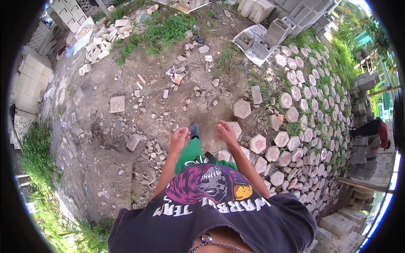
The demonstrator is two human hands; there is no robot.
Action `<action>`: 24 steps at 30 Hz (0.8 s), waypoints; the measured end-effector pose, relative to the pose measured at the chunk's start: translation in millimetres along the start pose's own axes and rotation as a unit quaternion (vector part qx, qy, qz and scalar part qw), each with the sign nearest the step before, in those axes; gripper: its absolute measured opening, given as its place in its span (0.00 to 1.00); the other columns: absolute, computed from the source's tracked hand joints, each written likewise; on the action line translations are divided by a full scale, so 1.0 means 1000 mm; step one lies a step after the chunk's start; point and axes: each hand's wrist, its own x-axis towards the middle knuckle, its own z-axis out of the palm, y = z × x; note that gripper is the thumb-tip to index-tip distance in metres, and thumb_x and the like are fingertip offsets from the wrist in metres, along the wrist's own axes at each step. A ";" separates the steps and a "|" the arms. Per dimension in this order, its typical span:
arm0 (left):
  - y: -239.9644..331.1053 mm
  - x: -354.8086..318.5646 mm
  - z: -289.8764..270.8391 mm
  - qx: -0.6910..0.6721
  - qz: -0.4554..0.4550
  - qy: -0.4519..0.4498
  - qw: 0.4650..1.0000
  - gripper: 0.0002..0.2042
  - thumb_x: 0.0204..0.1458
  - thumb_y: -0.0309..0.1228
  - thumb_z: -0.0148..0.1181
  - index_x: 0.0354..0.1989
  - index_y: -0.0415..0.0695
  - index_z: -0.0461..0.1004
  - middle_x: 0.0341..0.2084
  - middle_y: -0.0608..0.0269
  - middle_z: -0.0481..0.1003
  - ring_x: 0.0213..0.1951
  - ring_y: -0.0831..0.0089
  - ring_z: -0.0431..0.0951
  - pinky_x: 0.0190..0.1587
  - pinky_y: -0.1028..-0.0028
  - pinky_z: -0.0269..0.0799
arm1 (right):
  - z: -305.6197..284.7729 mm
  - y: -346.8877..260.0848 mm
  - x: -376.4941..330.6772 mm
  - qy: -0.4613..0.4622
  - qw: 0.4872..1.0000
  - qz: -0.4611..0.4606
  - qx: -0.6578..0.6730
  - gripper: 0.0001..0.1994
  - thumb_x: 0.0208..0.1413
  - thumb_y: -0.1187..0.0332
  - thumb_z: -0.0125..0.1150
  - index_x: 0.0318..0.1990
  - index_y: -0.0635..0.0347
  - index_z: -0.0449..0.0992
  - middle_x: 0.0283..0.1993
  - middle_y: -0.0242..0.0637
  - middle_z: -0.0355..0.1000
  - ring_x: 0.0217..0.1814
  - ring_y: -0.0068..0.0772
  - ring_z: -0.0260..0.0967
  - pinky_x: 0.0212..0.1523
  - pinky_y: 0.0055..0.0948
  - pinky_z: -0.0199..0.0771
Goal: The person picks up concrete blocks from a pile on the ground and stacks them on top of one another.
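My left hand (180, 136) hangs in front of me with its fingers loosely curled in, and nothing shows in it. Level with it on the other side, my right hand (225, 133) has its fingers bent but apart, slightly blurred, also holding nothing visible. Below that hand lies a hexagonal paving block (235, 130), partly covered by it. A second hexagonal block (241, 109) rests on the dirt just beyond. Between my hands, one shoe (194, 130) shows on the ground under my green trousers (189, 152).
Many hexagonal pavers (295, 143) cover the ground on the right. Broken stones (154, 152) are strewn to my left, near a square slab (117, 104). Hollow concrete blocks (278, 31) stand at the far right. Another person (382, 134) bends by stacked blocks (360, 149) at the right edge.
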 end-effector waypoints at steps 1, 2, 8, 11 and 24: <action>0.016 0.026 0.001 0.002 0.003 -0.024 1.000 0.14 0.58 0.41 0.57 0.45 0.43 0.73 0.35 0.65 0.77 0.35 0.78 0.75 0.36 0.77 0.72 | 0.004 -0.013 0.017 0.019 1.000 -0.012 0.015 0.27 0.59 0.57 0.58 0.62 0.60 0.63 0.54 0.40 0.71 0.53 0.33 0.70 0.49 0.34 0.70; 0.032 0.053 0.001 0.014 0.002 -0.042 0.999 0.14 0.58 0.41 0.57 0.45 0.43 0.73 0.35 0.65 0.77 0.35 0.78 0.75 0.36 0.77 0.72 | 0.008 -0.025 0.035 0.036 0.999 -0.015 0.027 0.27 0.59 0.57 0.58 0.62 0.60 0.63 0.54 0.40 0.71 0.53 0.33 0.70 0.49 0.34 0.70; 0.115 0.176 0.034 0.076 0.023 -0.133 0.988 0.15 0.59 0.40 0.57 0.45 0.41 0.72 0.35 0.63 0.77 0.35 0.79 0.75 0.37 0.78 0.72 | 0.011 -0.090 0.105 0.112 0.991 -0.047 0.057 0.28 0.60 0.57 0.58 0.63 0.60 0.62 0.55 0.38 0.72 0.52 0.31 0.70 0.48 0.32 0.71; 0.151 0.230 0.067 0.076 0.032 -0.181 0.980 0.15 0.59 0.40 0.57 0.45 0.40 0.72 0.35 0.63 0.77 0.36 0.79 0.76 0.37 0.78 0.71 | 0.004 -0.117 0.139 0.146 0.986 -0.041 0.071 0.26 0.61 0.58 0.56 0.63 0.58 0.62 0.54 0.38 0.71 0.53 0.32 0.68 0.52 0.36 0.69; 0.241 0.413 0.270 0.128 0.014 -0.231 0.964 0.16 0.57 0.41 0.58 0.46 0.41 0.72 0.34 0.65 0.78 0.33 0.80 0.76 0.34 0.78 0.70 | -0.127 -0.250 0.301 0.221 0.968 -0.032 0.112 0.26 0.60 0.58 0.56 0.63 0.58 0.62 0.55 0.37 0.71 0.54 0.33 0.69 0.52 0.37 0.70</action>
